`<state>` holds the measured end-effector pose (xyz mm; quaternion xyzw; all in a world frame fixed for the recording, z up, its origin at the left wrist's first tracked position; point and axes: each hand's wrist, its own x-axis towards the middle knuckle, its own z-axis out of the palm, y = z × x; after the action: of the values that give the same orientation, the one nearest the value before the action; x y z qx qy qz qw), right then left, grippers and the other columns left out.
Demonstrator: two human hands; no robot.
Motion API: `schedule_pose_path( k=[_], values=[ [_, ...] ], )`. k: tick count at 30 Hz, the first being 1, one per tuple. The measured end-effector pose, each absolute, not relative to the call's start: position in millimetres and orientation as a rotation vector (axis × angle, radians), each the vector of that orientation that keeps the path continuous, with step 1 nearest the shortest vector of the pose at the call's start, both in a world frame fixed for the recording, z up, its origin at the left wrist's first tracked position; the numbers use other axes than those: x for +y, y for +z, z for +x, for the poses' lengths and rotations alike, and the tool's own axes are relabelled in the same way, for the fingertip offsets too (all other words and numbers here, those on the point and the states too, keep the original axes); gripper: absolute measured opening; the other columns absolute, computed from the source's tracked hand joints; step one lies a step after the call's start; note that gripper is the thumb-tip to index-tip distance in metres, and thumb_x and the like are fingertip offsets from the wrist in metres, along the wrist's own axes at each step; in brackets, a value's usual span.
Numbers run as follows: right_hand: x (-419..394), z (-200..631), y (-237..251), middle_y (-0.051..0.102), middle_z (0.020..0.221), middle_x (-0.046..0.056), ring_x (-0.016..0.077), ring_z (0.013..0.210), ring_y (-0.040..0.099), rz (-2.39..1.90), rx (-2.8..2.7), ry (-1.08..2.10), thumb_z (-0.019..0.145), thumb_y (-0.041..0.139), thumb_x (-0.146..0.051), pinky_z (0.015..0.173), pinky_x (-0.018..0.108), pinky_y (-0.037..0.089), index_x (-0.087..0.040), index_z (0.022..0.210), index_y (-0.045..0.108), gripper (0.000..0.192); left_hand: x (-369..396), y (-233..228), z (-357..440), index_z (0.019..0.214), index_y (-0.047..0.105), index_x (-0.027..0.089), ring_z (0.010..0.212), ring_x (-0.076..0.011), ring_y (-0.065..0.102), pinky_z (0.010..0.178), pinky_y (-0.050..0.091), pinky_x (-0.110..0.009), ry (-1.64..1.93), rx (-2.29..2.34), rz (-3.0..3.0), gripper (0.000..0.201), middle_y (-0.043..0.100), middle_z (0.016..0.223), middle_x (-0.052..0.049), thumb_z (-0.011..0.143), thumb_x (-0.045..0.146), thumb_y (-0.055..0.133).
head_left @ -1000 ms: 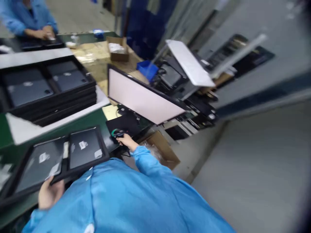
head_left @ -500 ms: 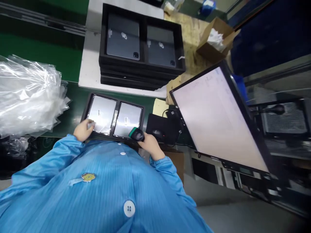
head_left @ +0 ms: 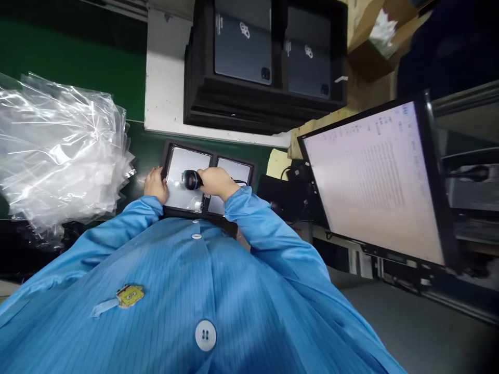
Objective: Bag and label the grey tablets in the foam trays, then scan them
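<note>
Head view: the black tray [head_left: 170, 156] lies on the green bench, holding 2 tablets side by side. The right hand [head_left: 215, 182] is clenched around a handheld scanner [head_left: 191, 179], whose long axis points left across the left-hand tablet [head_left: 183, 182], just above it. The left hand [head_left: 155, 184] grips the tray's left edge, fingers curled. Left of the tray lies a heap of clear bags [head_left: 58, 145]; right of it stands a monitor [head_left: 374, 171]
</note>
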<state>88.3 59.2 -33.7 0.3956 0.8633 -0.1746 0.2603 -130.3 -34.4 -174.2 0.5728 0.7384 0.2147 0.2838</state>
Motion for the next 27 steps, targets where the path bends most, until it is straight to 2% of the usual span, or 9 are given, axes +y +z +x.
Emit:
schedule_pose_path(
  k=[7, 10, 16, 18, 21, 24, 27],
  values=[
    [67.9, 80.4, -41.3, 0.075, 0.117, 0.018, 0.0331, 0.11, 0.072, 1.082, 2.27, -0.476, 0.095, 0.06, -0.028, 0.089, 0.035, 0.051, -0.012, 0.128, 0.066, 0.037, -33.9, -173.6, -130.9, 0.15, 0.049, 0.007, 0.151, -0.0345, 0.037, 0.131, 0.026, -0.054, 0.623, 1.941, 1.488, 0.059, 0.05, 0.156, -0.02, 0.093, 0.025, 0.047],
    [67.6, 80.6, -41.3, 0.075, 0.119, 0.018, 0.0326, 0.112, 0.071, 1.118, 2.266, -0.504, 0.095, 0.061, -0.029, 0.091, 0.035, 0.05, -0.012, 0.128, 0.066, 0.038, -33.1, -169.6, -131.1, 0.15, 0.049, 0.005, 0.151, -0.0348, 0.037, 0.131, 0.027, -0.053, 0.599, 1.936, 1.499, 0.06, 0.05, 0.156, -0.02, 0.094, 0.026, 0.046],
    [64.9, 85.2, -38.0, 0.075, 0.116, 0.017, 0.0336, 0.112, 0.07, 1.188, 2.311, -0.569, 0.091, 0.064, -0.024, 0.094, 0.037, 0.05, -0.013, 0.124, 0.067, 0.035, -30.3, -164.6, -132.6, 0.151, 0.048, 0.007, 0.151, -0.0351, 0.037, 0.13, 0.027, -0.055, 0.576, 1.932, 1.512, 0.061, 0.05, 0.156, -0.019, 0.093, 0.025, 0.047],
    [67.6, 105.4, -37.5, 0.075, 0.115, 0.017, 0.0344, 0.111, 0.07, 1.379, 2.319, -0.583, 0.09, 0.066, -0.026, 0.094, 0.038, 0.051, -0.013, 0.124, 0.065, 0.036, -29.3, -163.4, -133.0, 0.152, 0.048, 0.007, 0.151, -0.0349, 0.037, 0.13, 0.027, -0.054, 0.573, 1.942, 1.508, 0.061, 0.05, 0.156, -0.02, 0.093, 0.024, 0.047],
    [69.2, 167.8, -40.6, 0.075, 0.113, 0.019, 0.0339, 0.109, 0.07, 1.989, 2.18, -0.54, 0.094, 0.063, -0.029, 0.094, 0.04, 0.052, -0.011, 0.126, 0.062, 0.037, -27.4, -161.5, -133.8, 0.152, 0.046, 0.005, 0.151, -0.0348, 0.037, 0.131, 0.026, -0.052, 0.564, 1.952, 1.516, 0.062, 0.048, 0.156, -0.022, 0.093, 0.024, 0.046],
    [55.4, 247.7, -50.6, 0.074, 0.112, 0.021, 0.0313, 0.107, 0.07, 2.588, 1.803, -0.469, 0.095, 0.062, -0.026, 0.093, 0.039, 0.054, -0.007, 0.126, 0.061, 0.037, -25.0, -160.5, -134.4, 0.153, 0.045, 0.003, 0.151, -0.0358, 0.036, 0.132, 0.025, -0.052, 0.558, 1.954, 1.524, 0.064, 0.048, 0.155, -0.024, 0.093, 0.024, 0.047],
    [25.5, 305.7, -68.7, 0.075, 0.105, 0.02, 0.0273, 0.095, 0.072, 2.854, 1.347, -0.607, 0.091, 0.065, -0.022, 0.088, 0.037, 0.055, -0.005, 0.121, 0.064, 0.035, -22.4, -159.1, -134.2, 0.152, 0.044, 0.001, 0.15, -0.0376, 0.036, 0.131, 0.026, -0.055, 0.554, 1.968, 1.545, 0.064, 0.047, 0.154, -0.025, 0.092, 0.023, 0.047]
  ],
)
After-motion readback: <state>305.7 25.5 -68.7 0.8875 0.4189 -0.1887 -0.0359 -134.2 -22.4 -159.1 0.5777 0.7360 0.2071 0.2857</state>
